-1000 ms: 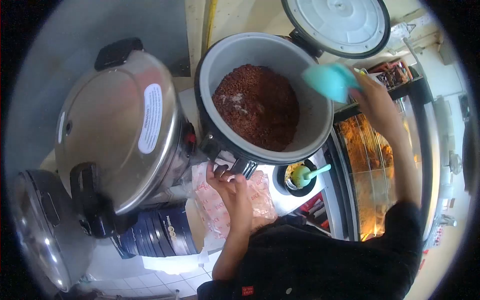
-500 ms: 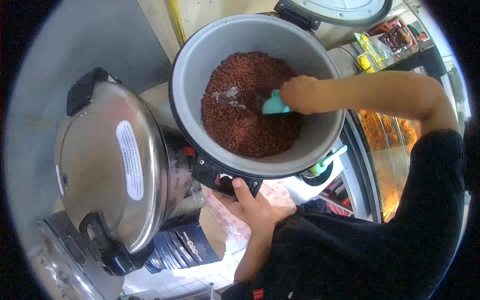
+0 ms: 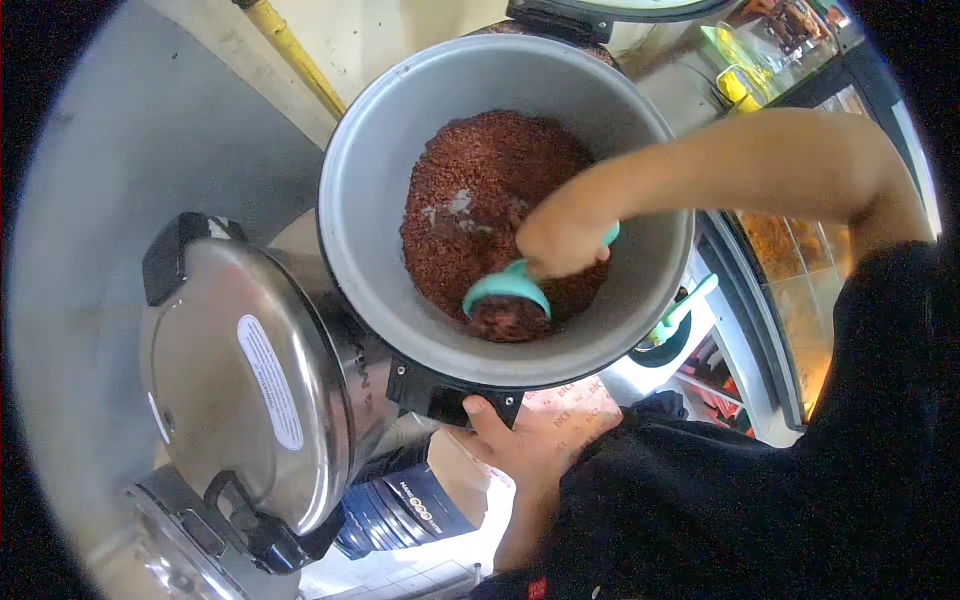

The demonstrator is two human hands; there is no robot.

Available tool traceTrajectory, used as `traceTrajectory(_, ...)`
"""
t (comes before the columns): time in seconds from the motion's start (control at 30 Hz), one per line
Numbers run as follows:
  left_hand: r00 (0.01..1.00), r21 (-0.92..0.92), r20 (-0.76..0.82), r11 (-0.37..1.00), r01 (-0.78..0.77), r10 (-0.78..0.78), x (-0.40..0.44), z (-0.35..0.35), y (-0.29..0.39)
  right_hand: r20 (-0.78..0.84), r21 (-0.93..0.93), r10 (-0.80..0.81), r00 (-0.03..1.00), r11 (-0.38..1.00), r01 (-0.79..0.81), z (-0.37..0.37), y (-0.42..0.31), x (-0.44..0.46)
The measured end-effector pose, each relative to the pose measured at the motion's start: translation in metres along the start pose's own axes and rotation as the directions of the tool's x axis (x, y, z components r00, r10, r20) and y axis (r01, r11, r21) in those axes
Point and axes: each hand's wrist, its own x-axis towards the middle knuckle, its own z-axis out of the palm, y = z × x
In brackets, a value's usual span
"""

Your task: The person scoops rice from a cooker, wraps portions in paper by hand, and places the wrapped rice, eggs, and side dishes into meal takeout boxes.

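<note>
The right hand [image 3: 567,238] clenches the scoop [image 3: 505,284], now holding grains [image 3: 510,321] below it. The left hand [image 3: 512,442] still clasps the pot handle [image 3: 442,392].

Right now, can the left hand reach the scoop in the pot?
Probably not directly: the left hand is at the handle, outside the pot's wall, and the right hand holds the scoop.

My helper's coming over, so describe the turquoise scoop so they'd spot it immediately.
Find the big open pot with the grey inside. In it, the right hand holds the turquoise scoop among reddish-brown grains. Unlike the green-handled utensil outside the pot, this one is in the hand.
</note>
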Motion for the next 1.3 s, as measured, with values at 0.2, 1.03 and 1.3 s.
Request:
traceTrajectory(0.2,0.817,-0.692,0.071,0.562,0.454,-0.572,0.017,0.000,0.031,-0.418,-0.297,-0.081,0.905,0.953,-0.052,-0.042,0.021,0.046)
traceTrajectory(1.03,0.824,-0.645,0.080,0.601,0.472,-0.561,0.028,0.004,0.050,-0.133,0.527,-0.041,0.990,0.843,0.106,0.033,-0.053,-0.004)
traceTrajectory(1.3,0.884,-0.326,-0.014,0.837,0.438,-0.468,0.003,-0.030,0.040,0.098,0.606,-0.225,0.969,0.786,0.121,-0.011,0.017,0.015)
